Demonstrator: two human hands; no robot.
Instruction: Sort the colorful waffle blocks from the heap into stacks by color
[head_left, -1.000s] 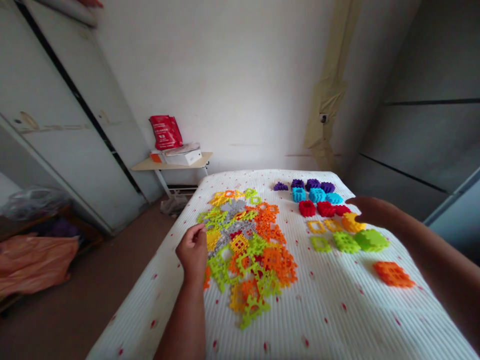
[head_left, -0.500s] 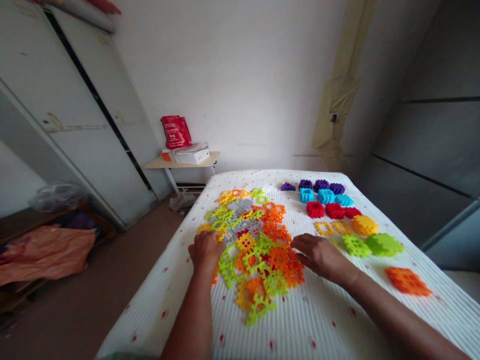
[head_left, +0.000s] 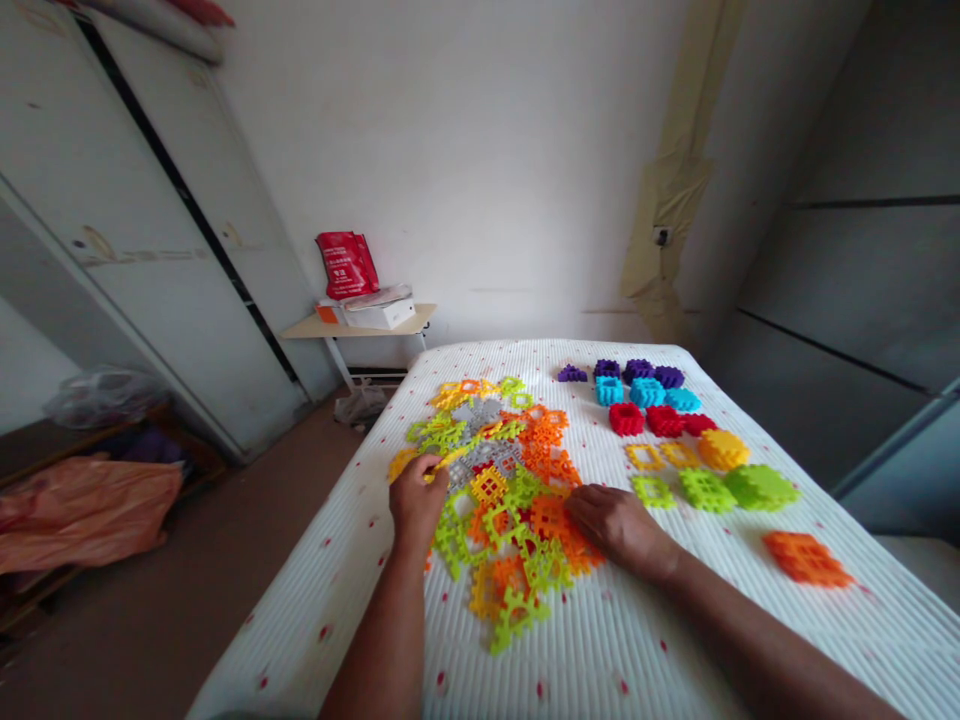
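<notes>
A loose heap of green, orange, yellow, grey and red plastic lattice pieces (head_left: pixel 517 485) lies on the bed. At its left edge my left hand (head_left: pixel 417 500) pinches a yellow piece (head_left: pixel 454 457), which is tilted up over the grey ones. My right hand (head_left: pixel 619 525) rests palm down on the orange pieces (head_left: pixel 555 515) at the heap's right side; its fingers are close together, and whatever is under the fingertips is hidden. Right of the heap stand sorted stacks: purple (head_left: pixel 637 370), blue (head_left: pixel 646 391), red (head_left: pixel 664 420), yellow (head_left: pixel 722 450), green (head_left: pixel 761 487) and orange (head_left: pixel 806 558).
The bed (head_left: pixel 585 640) has a white ribbed cover with red dots. Behind it on the left, a small table (head_left: pixel 300 327) holds a white box (head_left: pixel 381 312) and a red bag (head_left: pixel 345 265). Cabinets stand at both sides.
My left hand has lifted a yellow piece from the heap's left edge. My right hand has moved left onto the orange pieces, uncovering a green frame beside the green stacks.
</notes>
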